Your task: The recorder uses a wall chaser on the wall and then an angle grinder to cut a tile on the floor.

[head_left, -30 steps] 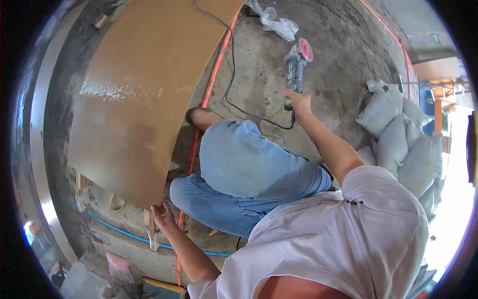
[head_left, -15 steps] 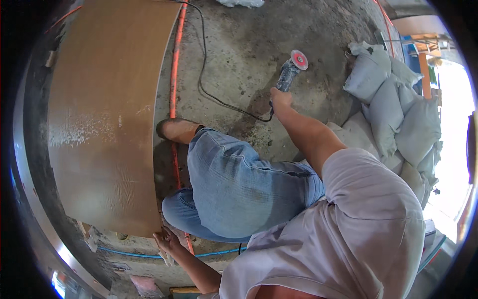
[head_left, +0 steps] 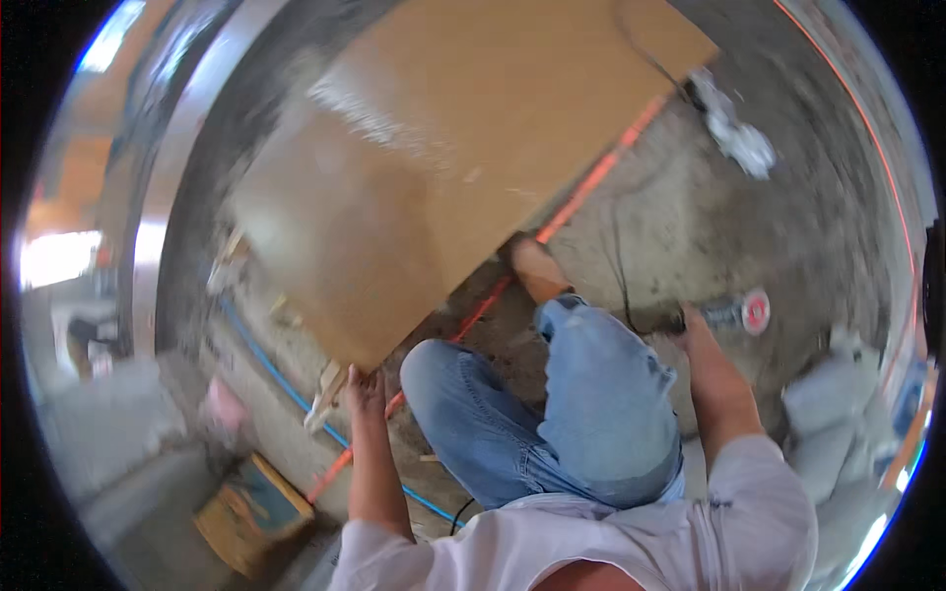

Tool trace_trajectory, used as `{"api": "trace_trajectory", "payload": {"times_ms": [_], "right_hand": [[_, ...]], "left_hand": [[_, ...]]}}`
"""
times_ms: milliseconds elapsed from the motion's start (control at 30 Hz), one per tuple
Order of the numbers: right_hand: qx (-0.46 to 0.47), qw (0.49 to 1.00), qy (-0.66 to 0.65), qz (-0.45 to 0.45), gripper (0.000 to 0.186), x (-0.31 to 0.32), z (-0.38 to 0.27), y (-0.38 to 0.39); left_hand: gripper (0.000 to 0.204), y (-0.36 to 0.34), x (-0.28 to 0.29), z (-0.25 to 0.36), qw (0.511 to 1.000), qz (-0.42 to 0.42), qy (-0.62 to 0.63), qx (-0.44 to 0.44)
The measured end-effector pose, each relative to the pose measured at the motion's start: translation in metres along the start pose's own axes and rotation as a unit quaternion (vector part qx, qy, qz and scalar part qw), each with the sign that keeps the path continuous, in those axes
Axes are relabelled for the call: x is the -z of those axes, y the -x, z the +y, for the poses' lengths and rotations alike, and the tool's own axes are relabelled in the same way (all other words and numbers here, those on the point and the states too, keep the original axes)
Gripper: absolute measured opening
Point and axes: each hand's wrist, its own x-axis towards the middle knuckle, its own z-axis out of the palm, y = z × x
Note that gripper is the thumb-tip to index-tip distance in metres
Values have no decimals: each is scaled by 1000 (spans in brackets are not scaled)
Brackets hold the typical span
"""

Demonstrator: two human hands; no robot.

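Observation:
A large brown board (head_left: 532, 108) lies on rough concrete in front of me, with whitish wet-looking marks on its surface. At its near corner my left hand (head_left: 366, 392) grips the edge, thumb on top; the other fingers are partly hidden and blurred. Off to the right, my right hand (head_left: 693, 325) is closed around the body of an angle grinder (head_left: 725, 316). The grinder's red-and-white disc (head_left: 756, 311) points away to the right, apart from the board. Its dark cord (head_left: 620, 258) loops back across the floor. I am squatting beside the board.
An orange pipe (head_left: 596, 187) runs along the board's right edge and past my foot. A blue hose (head_left: 261, 352) crosses at the near left, close to a cardboard box (head_left: 222, 527) and a pink bag (head_left: 226, 407). Filled sacks (head_left: 826, 399) sit at right; crumpled plastic (head_left: 741, 143) lies far right.
My view has swung left, so the board now slants across the middle. The right hand still holds the grinder, now lower and closer to my knee. The left hand stays at the board's corner.

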Motion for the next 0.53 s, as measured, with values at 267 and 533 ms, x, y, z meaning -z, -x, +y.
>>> {"api": "trace_trajectory", "payload": {"times_ms": [267,533], "right_hand": [[182,969,119,121,31,60,-48,-23],[460,829,100,-301,43,-204,-32,383]], "left_hand": [[26,12,-69,-53,995,-49,48,66],[33,0,-37,-61,952,-10,290,100]]}}
